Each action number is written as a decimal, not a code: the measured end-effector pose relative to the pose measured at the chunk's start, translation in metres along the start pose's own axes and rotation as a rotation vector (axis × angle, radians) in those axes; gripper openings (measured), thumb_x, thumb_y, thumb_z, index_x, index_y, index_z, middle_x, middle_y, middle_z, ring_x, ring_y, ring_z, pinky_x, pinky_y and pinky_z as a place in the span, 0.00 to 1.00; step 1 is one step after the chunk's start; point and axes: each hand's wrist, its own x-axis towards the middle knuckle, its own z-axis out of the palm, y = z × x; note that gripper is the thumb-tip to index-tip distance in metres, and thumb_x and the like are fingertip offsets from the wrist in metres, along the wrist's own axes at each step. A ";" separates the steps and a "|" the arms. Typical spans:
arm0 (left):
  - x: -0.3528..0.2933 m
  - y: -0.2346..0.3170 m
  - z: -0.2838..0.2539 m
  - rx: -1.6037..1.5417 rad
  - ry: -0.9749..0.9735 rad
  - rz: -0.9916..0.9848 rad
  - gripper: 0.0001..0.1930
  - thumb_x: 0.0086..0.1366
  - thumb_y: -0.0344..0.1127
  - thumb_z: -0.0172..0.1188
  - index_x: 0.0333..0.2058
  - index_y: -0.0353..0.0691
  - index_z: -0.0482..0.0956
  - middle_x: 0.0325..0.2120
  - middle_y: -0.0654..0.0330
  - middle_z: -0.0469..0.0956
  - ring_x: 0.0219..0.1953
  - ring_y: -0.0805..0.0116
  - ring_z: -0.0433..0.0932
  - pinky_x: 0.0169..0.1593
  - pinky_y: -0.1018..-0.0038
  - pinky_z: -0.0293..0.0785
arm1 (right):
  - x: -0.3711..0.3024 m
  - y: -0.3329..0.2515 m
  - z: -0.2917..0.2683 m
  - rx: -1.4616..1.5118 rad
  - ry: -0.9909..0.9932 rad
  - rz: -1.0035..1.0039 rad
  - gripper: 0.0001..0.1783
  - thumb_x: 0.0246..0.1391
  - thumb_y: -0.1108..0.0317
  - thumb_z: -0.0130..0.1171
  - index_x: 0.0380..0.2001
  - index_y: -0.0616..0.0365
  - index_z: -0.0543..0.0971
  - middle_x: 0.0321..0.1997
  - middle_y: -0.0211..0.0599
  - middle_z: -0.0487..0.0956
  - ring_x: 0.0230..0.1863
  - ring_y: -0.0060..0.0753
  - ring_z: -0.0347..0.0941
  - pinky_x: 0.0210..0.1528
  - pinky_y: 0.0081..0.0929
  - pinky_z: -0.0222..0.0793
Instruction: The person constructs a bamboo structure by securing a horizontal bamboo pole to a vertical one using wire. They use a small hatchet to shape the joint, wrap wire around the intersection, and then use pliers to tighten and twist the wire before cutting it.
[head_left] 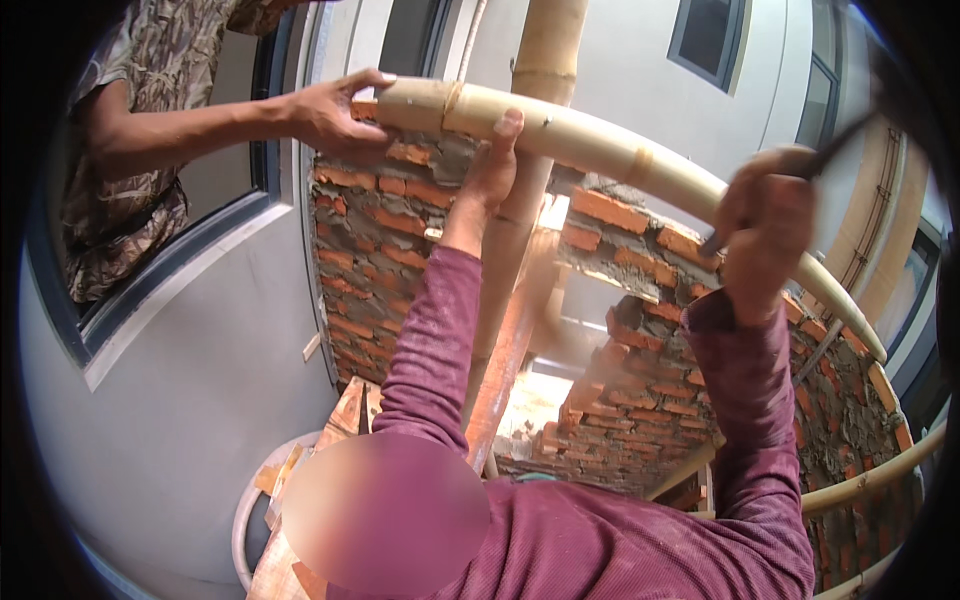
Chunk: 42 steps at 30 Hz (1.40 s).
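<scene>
A thick pale bamboo pole [600, 140] runs crosswise in front of an upright bamboo post [548, 45]. Around its underside my left hand [490, 175] is closed, thumb on the front and fingers hidden behind. A small nail [547, 122] sticks out of the pole just right of that thumb. My right hand [770, 215] is raised at the right, closed round the handle of a dark hammer [850, 140]; motion blurs both, and the hammer's head is hard to make out. At the pole's left end, a co-worker's hand [340, 115] grips it.
The co-worker, in a camouflage shirt [160, 80], leans through a window frame [190, 235] at left. Behind the poles stands a rough brick wall [380, 250] with an opening. Wooden boards [275, 565] and a pale hose [243, 525] lie below. Another bamboo pole [870, 480] crosses lower right.
</scene>
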 end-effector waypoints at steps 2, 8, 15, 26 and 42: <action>-0.015 0.001 0.005 -0.015 0.012 -0.019 0.46 0.53 0.73 0.50 0.50 0.28 0.73 0.49 0.48 0.72 0.51 0.64 0.70 0.53 0.71 0.65 | 0.001 -0.012 0.014 0.590 0.096 -0.012 0.10 0.61 0.61 0.48 0.32 0.56 0.67 0.18 0.27 0.65 0.12 0.25 0.56 0.13 0.24 0.54; -0.007 0.005 0.015 0.007 0.022 0.063 0.47 0.53 0.73 0.50 0.52 0.30 0.71 0.51 0.49 0.70 0.54 0.64 0.68 0.57 0.70 0.63 | -0.016 0.022 -0.001 -0.655 -0.605 0.113 0.08 0.56 0.69 0.52 0.35 0.62 0.67 0.19 0.55 0.71 0.21 0.55 0.72 0.25 0.45 0.65; -0.013 -0.002 0.006 0.006 -0.065 -0.051 0.51 0.50 0.77 0.48 0.53 0.30 0.70 0.52 0.49 0.69 0.55 0.64 0.67 0.57 0.69 0.62 | 0.000 0.002 -0.010 0.271 -0.010 0.013 0.22 0.64 0.48 0.41 0.30 0.58 0.69 0.19 0.29 0.67 0.13 0.26 0.58 0.14 0.24 0.56; -0.012 -0.004 0.009 0.021 0.011 0.012 0.50 0.55 0.76 0.45 0.58 0.32 0.65 0.58 0.50 0.64 0.61 0.63 0.60 0.63 0.70 0.52 | 0.033 0.003 -0.025 0.373 -0.330 -0.165 0.12 0.60 0.65 0.50 0.40 0.64 0.69 0.33 0.37 0.74 0.25 0.33 0.68 0.24 0.31 0.62; -0.017 0.027 0.004 0.088 -0.020 -0.024 0.50 0.54 0.78 0.42 0.55 0.31 0.68 0.55 0.48 0.67 0.59 0.62 0.63 0.61 0.70 0.55 | -0.009 0.047 0.001 -0.739 -0.536 -0.215 0.09 0.59 0.67 0.50 0.30 0.60 0.67 0.15 0.44 0.69 0.13 0.45 0.67 0.19 0.40 0.65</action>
